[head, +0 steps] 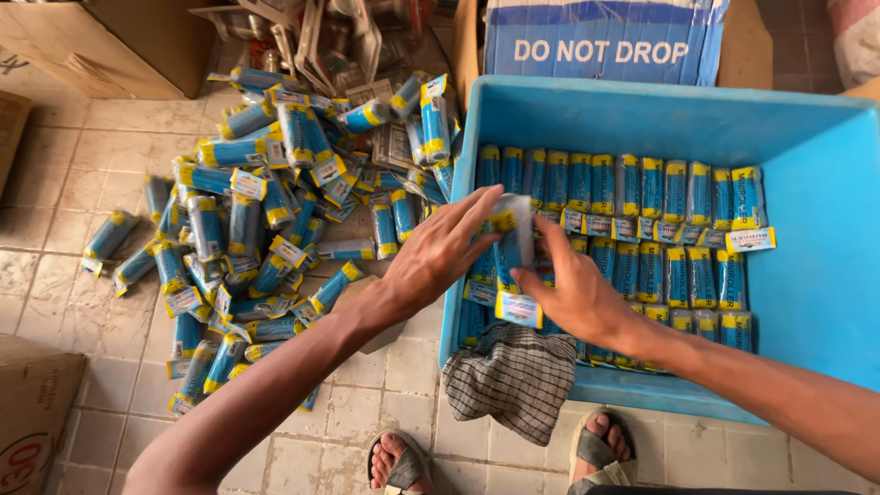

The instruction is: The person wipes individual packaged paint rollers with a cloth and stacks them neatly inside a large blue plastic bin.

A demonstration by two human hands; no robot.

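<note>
Blue-yellow packets [266,229] heaped on floor [82,174]; same packets in rows [642,188] along crate [825,266] far wall; blue-white sign [600,41] behind crate.

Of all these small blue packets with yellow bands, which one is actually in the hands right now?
The blue-and-yellow plastic packet gripped between the left hand and right hand, raised above the blue plastic crate; the rest lie in rows or piled on the floor.
</note>
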